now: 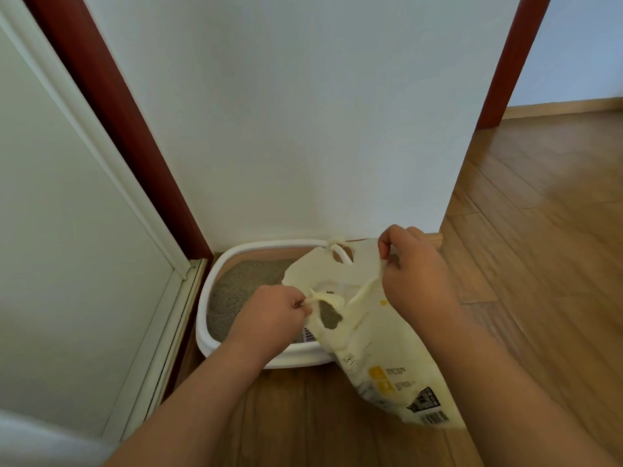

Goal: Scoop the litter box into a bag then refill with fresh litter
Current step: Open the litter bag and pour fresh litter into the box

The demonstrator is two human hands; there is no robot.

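Observation:
A white litter box (pixel 215 274) with a tan inner wall stands on the floor against the wall, with grey litter (pixel 242 284) in it. A pale yellow litter bag (pixel 374 348) leans over the box's right side, its top held apart. My left hand (pixel 273 315) pinches the near edge of the bag's mouth. My right hand (pixel 414 267) grips the far right edge near the cut-out handle. A white slotted scoop (pixel 308 335) shows partly under the bag, inside the box.
A white wall (pixel 303 129) rises right behind the box. A dark red door frame (pixel 128 129) and a white door panel (pixel 67 230) stand at the left. Wooden floor (pixel 539 230) stretches to the right and in front.

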